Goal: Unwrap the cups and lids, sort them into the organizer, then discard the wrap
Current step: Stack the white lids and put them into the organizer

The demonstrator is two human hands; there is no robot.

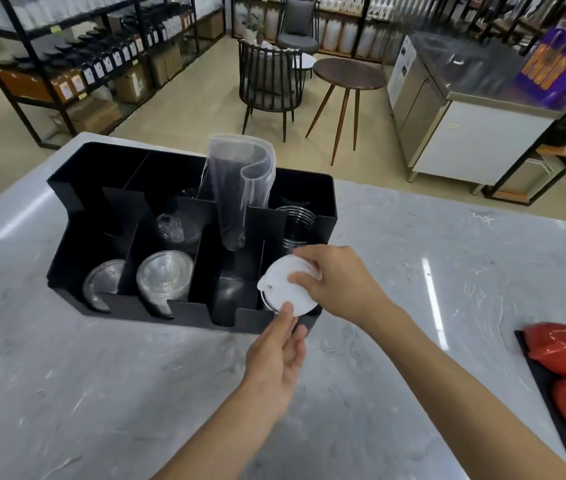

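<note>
A black organizer [77, 188] with several compartments stands on the grey marble counter. White lids [279, 284] sit at its front right slot; my right hand [338, 284] grips their top edge and my left hand [276, 351] touches their lower edge with the thumb. Clear dome lids [163, 278] and more clear lids [101, 284] fill the front left slots. A clear plastic wrap sleeve [240, 188] stands upright in a middle compartment. Clear cups [297, 225] lie stacked in the back right slot.
Red bowls [565, 348] rest upside down on a black ribbed mat [551, 410] at the counter's right edge. Beyond the counter are a chair, a round wooden table [349, 74], shelving racks and a steel cabinet [447, 109].
</note>
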